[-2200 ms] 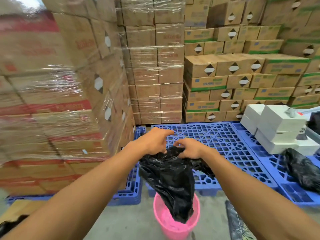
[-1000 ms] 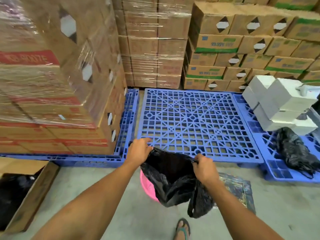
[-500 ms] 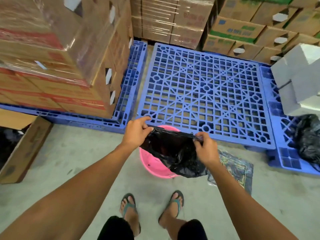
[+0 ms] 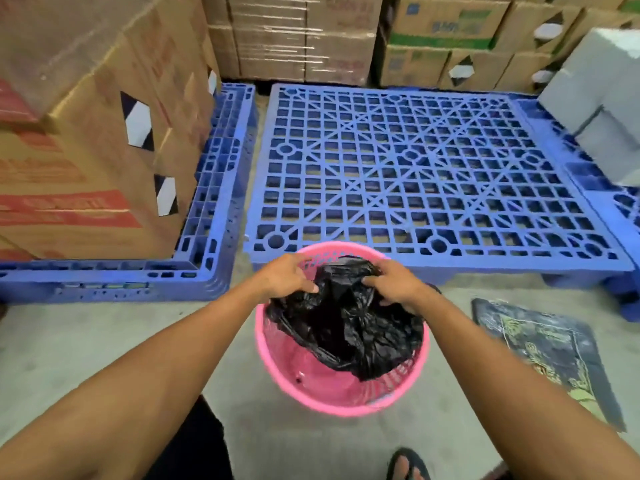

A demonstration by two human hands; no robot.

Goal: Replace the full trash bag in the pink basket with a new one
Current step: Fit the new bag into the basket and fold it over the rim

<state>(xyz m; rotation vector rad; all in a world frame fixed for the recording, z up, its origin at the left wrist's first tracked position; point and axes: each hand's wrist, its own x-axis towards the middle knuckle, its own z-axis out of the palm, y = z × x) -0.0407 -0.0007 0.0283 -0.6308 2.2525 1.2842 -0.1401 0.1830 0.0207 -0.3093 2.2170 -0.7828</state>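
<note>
With your left hand and right hand clamped on the black bag inside the pink basket, spread its mouth outward and fold it over the rim.

No text reads clearly. The stacked cartons at left carry red bands with white lettering, and the far-right cartons show blue print above green stripes, all too blurred to make out.
</note>
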